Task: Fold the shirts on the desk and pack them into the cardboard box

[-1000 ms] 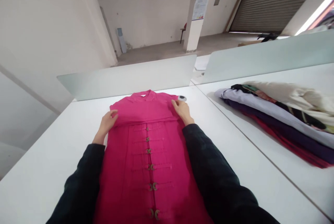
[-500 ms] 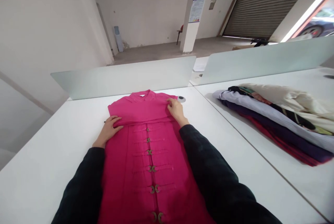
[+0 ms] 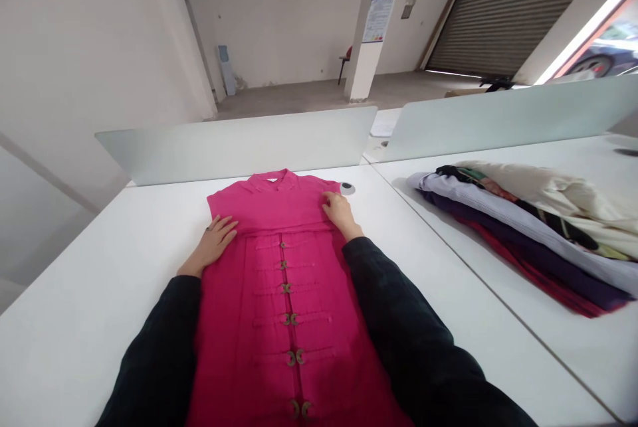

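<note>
A bright pink shirt point(image 3: 319, 301) with a stand collar and a row of metal clasps down its front lies on the white table, collar away from me. A folded band of pink cloth crosses its chest, just above the top clasp. My left hand point(image 3: 213, 245) rests on the left end of that band, open, its fingers lying flat on the cloth. At the right end, near the shoulder, my right hand point(image 3: 341, 213) is closed, thumb and fingers pinching the pink cloth. The fingertips there are partly hidden.
To the right, a pile of folded clothes point(image 3: 523, 214) in white, lilac, purple and red lies across the table seam. Frosted dividers point(image 3: 239, 148) run along the back edge. A round cable hole point(image 3: 347, 188) sits by the right shoulder.
My left hand has flattened out, its fingers now stretched over the band's left end. My right hand stays at the right end with its fingers slightly more curled.
</note>
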Demonstrator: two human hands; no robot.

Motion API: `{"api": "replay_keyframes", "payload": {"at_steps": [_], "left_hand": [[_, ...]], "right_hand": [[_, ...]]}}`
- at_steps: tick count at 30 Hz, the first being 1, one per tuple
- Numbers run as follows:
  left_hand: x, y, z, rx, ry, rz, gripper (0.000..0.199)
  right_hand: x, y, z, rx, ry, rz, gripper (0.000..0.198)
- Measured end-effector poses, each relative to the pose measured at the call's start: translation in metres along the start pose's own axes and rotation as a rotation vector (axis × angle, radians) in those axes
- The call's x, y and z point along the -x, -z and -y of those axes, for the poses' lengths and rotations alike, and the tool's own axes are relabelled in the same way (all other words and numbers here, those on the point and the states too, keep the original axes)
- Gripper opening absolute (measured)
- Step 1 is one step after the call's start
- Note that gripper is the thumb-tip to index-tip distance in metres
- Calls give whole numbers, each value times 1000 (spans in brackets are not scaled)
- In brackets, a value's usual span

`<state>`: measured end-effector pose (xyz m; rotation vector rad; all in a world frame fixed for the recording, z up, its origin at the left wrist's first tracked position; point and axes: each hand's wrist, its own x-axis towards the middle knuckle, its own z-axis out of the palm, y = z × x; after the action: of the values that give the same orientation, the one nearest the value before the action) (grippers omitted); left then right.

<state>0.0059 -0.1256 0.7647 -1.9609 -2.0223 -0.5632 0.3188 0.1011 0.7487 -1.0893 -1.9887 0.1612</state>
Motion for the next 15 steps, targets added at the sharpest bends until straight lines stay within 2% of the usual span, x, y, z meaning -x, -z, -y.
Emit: {"api": "replay_keyframes", "payload": {"at_steps": [6,10,12,15], "left_hand": [[1,0,6,-42,-5,50,54],[0,-2,1,-32,22,18,53],[2,0,-4,-25,43,3,54],[12,6,-11,-11,57,16,61]], "right_hand": [[-2,-2,-4,4,7,23,38],[6,0,1,35,55,-52,43],[11,2,8,85,147,-63,43],[19,9,18,162,357,60,36]]}}
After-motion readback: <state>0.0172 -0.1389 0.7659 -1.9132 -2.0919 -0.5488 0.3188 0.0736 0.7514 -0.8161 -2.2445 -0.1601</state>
